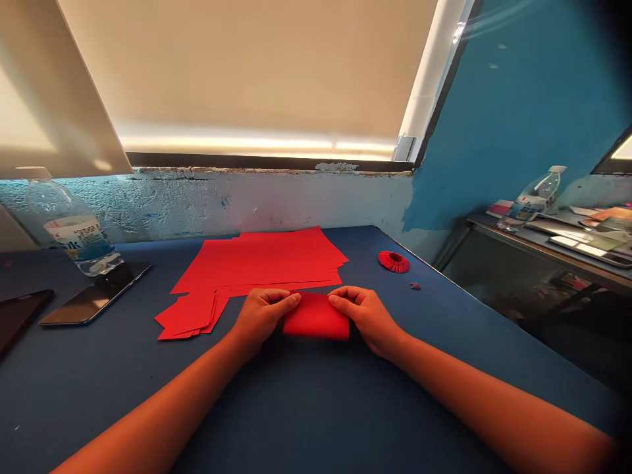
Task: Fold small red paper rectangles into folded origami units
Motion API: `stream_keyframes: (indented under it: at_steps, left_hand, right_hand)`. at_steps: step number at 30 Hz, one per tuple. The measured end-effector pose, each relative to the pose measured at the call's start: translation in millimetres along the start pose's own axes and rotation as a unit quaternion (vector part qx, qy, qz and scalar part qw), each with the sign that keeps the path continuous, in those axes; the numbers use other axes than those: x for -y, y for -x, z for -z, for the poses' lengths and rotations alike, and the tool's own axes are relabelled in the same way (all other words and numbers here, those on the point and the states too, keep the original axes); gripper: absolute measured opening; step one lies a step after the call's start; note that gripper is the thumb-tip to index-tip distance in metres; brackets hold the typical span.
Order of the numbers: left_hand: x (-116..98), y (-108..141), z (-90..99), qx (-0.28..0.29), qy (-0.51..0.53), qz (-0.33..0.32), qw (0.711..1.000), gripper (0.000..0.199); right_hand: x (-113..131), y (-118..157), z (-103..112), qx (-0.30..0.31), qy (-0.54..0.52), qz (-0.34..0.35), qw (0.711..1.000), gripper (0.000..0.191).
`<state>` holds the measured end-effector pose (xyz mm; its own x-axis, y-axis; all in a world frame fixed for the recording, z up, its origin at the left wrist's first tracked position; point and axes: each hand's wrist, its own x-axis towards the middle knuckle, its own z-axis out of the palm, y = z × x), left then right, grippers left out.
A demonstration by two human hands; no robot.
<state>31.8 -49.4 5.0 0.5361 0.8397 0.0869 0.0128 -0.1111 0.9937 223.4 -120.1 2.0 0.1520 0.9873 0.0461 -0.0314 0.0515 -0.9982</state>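
A folded piece of red paper (316, 317) lies on the dark blue table (123, 388), close to the front of the red sheets. My left hand (261, 317) grips its left end, and my right hand (365, 317) grips its right end, with the thumbs on top near the upper edge. Just beyond my hands spreads a layered stack of red paper sheets (261, 257). A smaller pile of red paper pieces (190, 315) sits left of my left hand. A ring of folded red paper units (394, 261) and a small red folded piece (415, 286) lie to the right.
On the table's left stand a plastic water bottle (74, 227), a smartphone (93, 296) and a dark tablet (20, 316). The table's right edge drops away towards a lower side table (543, 247) holding another bottle (536, 201) and papers. A painted wall runs behind.
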Motion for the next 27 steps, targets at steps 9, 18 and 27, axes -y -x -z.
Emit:
stream_keyframes:
  at_steps: [9, 18, 27]
  left_hand:
    - [-2.0, 3.6, -2.8, 0.038, -0.056, -0.017, 0.998, 0.034]
    - [-5.9, 4.5, -5.9, 0.036, -0.065, -0.029, 0.997, 0.025]
    - [-4.9, 5.8, -7.0, 0.067, -0.123, -0.051, 0.989, 0.023]
  right_hand:
    - [0.5, 2.6, 1.7, 0.046, 0.097, 0.026, 0.994, 0.023]
    - [-1.0, 3.3, 0.9, 0.034, 0.115, 0.067, 0.991, 0.018]
    - [8.7, 12.2, -6.7, 0.058, 0.204, 0.113, 0.971, 0.014]
